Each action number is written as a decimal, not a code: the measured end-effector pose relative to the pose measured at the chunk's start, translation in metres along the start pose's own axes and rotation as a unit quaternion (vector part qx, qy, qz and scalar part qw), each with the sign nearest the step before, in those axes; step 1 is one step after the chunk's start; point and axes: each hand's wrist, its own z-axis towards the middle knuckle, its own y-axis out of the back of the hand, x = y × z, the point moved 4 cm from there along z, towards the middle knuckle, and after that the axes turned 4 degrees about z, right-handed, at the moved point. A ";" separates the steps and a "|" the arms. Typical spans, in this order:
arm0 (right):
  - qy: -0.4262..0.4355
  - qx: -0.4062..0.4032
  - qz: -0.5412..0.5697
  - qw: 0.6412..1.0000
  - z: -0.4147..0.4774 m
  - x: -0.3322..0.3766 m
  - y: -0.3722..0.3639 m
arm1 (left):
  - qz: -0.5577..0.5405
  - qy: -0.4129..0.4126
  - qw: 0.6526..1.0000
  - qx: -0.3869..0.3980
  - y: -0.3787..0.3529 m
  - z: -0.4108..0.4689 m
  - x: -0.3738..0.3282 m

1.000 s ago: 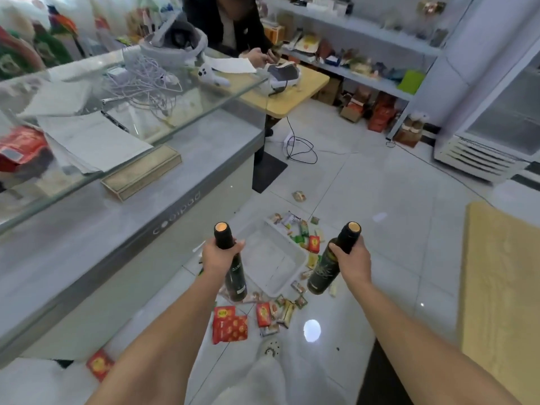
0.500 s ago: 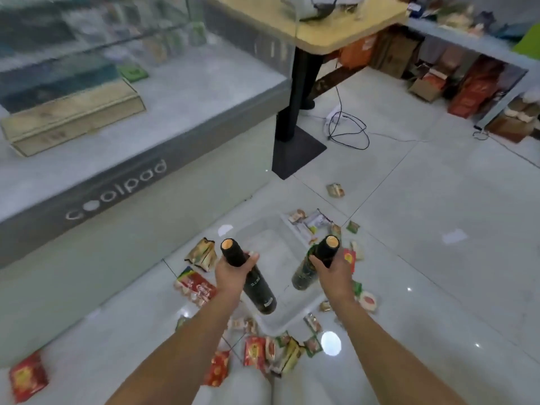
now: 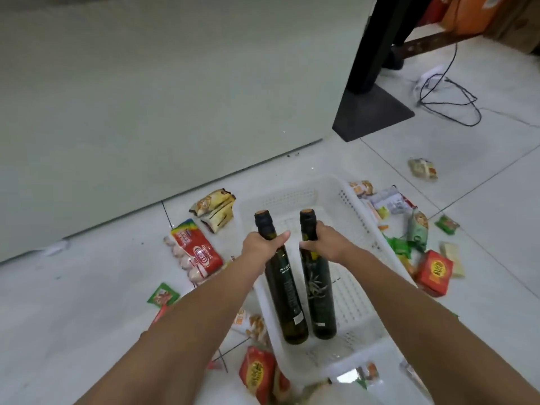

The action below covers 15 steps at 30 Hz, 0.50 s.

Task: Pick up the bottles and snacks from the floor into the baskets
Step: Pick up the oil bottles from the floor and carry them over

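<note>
Dropped closer to the tiled floor (image 3: 87, 302) since half a second ago, bringing both bottles down inside the white basket (image 3: 292, 197); cannot tell whether their bases touch its bottom. Holding the left bottle (image 3: 286, 296) with the left hand (image 3: 260, 247) curled round the neck, and the right bottle (image 3: 320, 293) likewise clamped in the right hand (image 3: 324, 241). Not yet let go. Otherwise nothing visible in the basket. Judged barely begun: still to gather the sausage pack (image 3: 194, 252), red box (image 3: 434, 271) and many small packets all around.
</note>
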 end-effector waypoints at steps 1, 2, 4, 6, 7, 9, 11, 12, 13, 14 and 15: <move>0.000 0.005 0.010 1.000 0.009 -0.002 -0.007 | 0.002 0.005 1.000 -0.003 0.000 0.005 0.002; 0.000 0.010 0.020 1.000 0.016 -0.004 -0.015 | 0.002 0.013 1.000 -0.008 0.000 0.010 0.005; -0.003 0.022 0.036 0.999 0.025 -0.009 -0.031 | 0.006 0.031 0.999 -0.022 0.002 0.018 0.011; 0.001 0.031 0.055 0.998 0.031 -0.015 -0.047 | 0.021 0.038 0.999 -0.026 -0.002 0.024 0.016; 0.003 0.032 0.067 0.997 0.033 -0.017 -0.053 | 0.029 0.039 0.999 -0.023 -0.005 0.027 0.018; 0.002 0.033 0.084 0.996 0.036 -0.022 -0.063 | 0.037 0.045 0.998 -0.019 -0.012 0.031 0.022; 0.000 0.031 0.083 0.996 0.036 -0.023 -0.070 | 0.022 0.059 0.998 -0.021 -0.015 0.034 0.026; -0.003 0.028 0.077 0.997 0.036 -0.024 -0.072 | 0.008 0.068 0.997 -0.026 -0.015 0.034 0.028; -0.006 0.025 0.070 0.997 0.036 -0.024 -0.074 | -0.002 0.080 0.996 -0.028 -0.016 0.036 0.031; -0.009 0.022 0.060 0.998 0.036 -0.025 -0.075 | -0.006 0.090 0.995 -0.030 -0.017 0.037 0.034; -0.012 0.020 0.049 0.999 0.036 -0.025 -0.076 | -0.004 0.096 0.995 -0.032 -0.018 0.040 0.036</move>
